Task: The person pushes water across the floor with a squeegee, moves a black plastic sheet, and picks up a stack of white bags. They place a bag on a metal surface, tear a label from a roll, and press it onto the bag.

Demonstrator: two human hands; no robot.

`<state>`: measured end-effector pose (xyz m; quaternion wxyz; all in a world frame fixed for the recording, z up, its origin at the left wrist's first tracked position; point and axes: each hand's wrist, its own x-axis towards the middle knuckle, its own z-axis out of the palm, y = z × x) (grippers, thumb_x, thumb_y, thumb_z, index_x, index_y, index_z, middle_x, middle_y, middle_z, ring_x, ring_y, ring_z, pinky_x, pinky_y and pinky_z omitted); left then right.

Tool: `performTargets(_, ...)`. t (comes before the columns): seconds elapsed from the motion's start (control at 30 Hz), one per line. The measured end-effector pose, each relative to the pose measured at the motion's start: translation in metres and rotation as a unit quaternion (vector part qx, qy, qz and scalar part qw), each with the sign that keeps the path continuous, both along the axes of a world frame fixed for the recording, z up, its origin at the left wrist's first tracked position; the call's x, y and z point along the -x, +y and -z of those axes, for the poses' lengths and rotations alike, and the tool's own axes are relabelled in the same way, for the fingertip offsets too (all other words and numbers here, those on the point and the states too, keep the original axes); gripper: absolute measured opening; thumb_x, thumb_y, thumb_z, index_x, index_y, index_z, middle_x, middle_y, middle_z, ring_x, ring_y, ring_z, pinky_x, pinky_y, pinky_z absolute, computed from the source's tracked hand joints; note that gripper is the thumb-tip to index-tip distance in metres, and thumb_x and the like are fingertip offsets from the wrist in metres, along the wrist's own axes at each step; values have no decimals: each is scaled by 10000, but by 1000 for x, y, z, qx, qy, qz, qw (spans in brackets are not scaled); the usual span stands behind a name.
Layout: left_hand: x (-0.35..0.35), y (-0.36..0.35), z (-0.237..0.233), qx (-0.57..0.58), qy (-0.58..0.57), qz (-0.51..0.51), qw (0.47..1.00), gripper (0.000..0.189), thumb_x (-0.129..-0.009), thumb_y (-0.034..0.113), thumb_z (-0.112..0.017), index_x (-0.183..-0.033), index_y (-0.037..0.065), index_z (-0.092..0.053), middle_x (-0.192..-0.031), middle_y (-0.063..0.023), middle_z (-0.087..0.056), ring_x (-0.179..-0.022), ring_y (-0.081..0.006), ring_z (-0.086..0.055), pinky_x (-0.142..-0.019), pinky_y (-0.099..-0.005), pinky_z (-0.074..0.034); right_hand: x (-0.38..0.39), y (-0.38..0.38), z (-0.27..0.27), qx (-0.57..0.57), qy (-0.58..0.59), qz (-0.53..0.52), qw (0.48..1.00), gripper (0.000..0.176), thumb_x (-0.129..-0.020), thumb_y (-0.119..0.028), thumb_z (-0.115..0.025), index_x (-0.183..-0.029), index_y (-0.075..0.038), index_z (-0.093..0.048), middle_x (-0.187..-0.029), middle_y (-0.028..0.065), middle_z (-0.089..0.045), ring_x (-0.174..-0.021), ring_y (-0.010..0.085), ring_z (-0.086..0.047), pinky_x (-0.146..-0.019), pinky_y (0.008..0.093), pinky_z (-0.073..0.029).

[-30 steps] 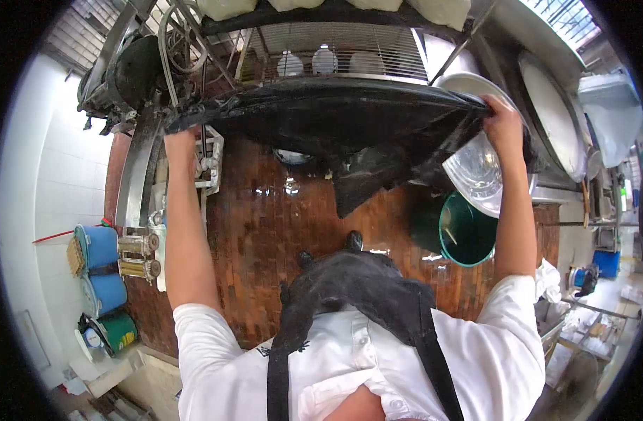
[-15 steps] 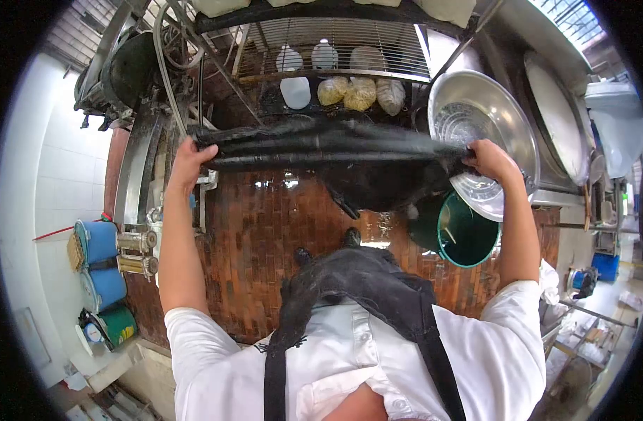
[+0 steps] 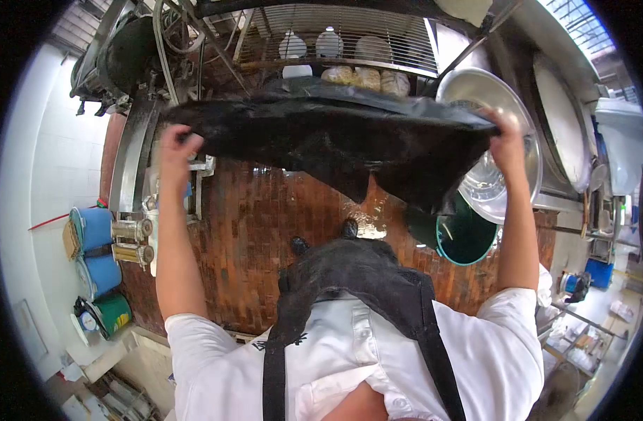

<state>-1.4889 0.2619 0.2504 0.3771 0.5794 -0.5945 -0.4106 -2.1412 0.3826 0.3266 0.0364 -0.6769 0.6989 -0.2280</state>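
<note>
A wide black plastic bag, glossy and creased, is stretched across in front of me at arm's length. My left hand grips its left end, fingers closed and slightly blurred. At the right end, my right hand is closed around the other corner, also blurred by motion. The lower edge of the bag hangs loose in uneven points above the floor. Behind my right hand is a large metal basin, partly covered by that hand. A dark green bucket stands below the bag's right side.
Beyond the bag, a wire rack stands near white jugs and bags of yellowish contents. Blue bins line the left wall beside metal rollers. The brick-patterned floor looks wet and shiny.
The bag has gone from a narrow, taut band to a broader spread, its lower edge swinging out. Both hands have shifted slightly outward, and the right hand is higher.
</note>
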Motion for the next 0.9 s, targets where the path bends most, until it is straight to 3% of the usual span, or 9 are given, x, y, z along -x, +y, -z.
performTargets(0.03, 2, 4, 9, -11, -65, 32, 997, 367, -798, 0, -753, -1119, 64, -585, -1070, -75, -637, -1007, -183, -598, -865, -305, -485, -2, 1, 12, 3, 34, -33, 999, 460, -753, 70, -574, -1167, -93, -692, -1029, 235, -700, -984, 393, -678, -877, 438, -517)
performTargets(0.1, -21, 22, 54, -27, -171, 127, 977, 409, -786, 0, -760, -1142, 63, -568, -1108, -90, -622, -1062, -187, -585, -904, -312, -482, 0, -1, 19, -404, 131, -52, 904, 398, -776, 25, -621, -1153, -79, -691, -1034, 234, -694, -985, 411, -664, -874, 461, -516)
performTargets(0.3, -40, 68, -11, -75, 116, -36, 990, 498, -753, 57, -798, -1206, 24, -594, -1179, -111, -639, -1054, -185, -626, -934, -339, -492, -1, 26, -30, -425, 33, -37, 904, 268, -827, -103, -710, -1092, -68, -697, -992, 225, -696, -958, 407, -665, -824, 458, -527)
performTargets(0.53, -59, 7, 82, -281, -152, -54, 946, 548, -723, 197, -867, -1154, -65, -652, -1072, -147, -717, -988, -239, -673, -897, -364, -511, -3, -52, 46, -445, 38, -108, 888, 326, -822, -158, -708, -1142, -96, -704, -984, 223, -708, -939, 393, -682, -828, 445, -525)
performTargets(0.67, -41, -101, 154, -165, -498, 25, 851, 592, -819, 458, -762, -1120, -46, -683, -1110, -249, -698, -1073, -384, -662, -925, -441, -509, 49, -185, 197, -268, 54, -52, 960, 451, -790, -31, -643, -1236, -91, -675, -1043, 251, -702, -980, 394, -685, -887, 452, -533)
performTargets(0.73, -20, -175, 120, -44, -508, -16, 860, 631, -902, 548, -624, -1016, -70, -682, -1040, -266, -695, -1005, -388, -682, -869, -488, -535, 15, -237, 119, -152, 133, 45, 978, 392, -836, -46, -532, -1199, -101, -671, -1108, 226, -694, -987, 386, -689, -864, 464, -556)
performTargets(0.8, 13, -230, 51, -32, -255, -178, 950, 604, -919, 486, -622, -1130, -79, -636, -1124, -279, -673, -1037, -411, -668, -906, -480, -522, 38, -298, 74, 45, 147, 73, 985, 407, -837, -80, -547, -1215, -166, -668, -1018, 217, -700, -931, 391, -690, -803, 487, -564)
performTargets(0.87, -14, -322, 21, 84, -347, -197, 913, 709, -870, 552, -658, -1196, -77, -623, -1119, -266, -687, -1053, -444, -657, -943, -486, -494, 30, -314, -23, 136, 80, 122, 980, 404, -825, -95, -585, -1196, -215, -692, -984, 192, -701, -922, 373, -682, -816, 458, -557)
performTargets(0.9, -17, -337, -14, 111, -144, -194, 964, 592, -888, 479, -692, -1131, -60, -663, -1056, -230, -714, -1016, -397, -683, -894, -448, -515, 35, -311, -60, 246, 117, 103, 956, 384, -807, -124, -620, -1172, -212, -704, -1007, 170, -706, -933, 367, -679, -829, 430, -557)
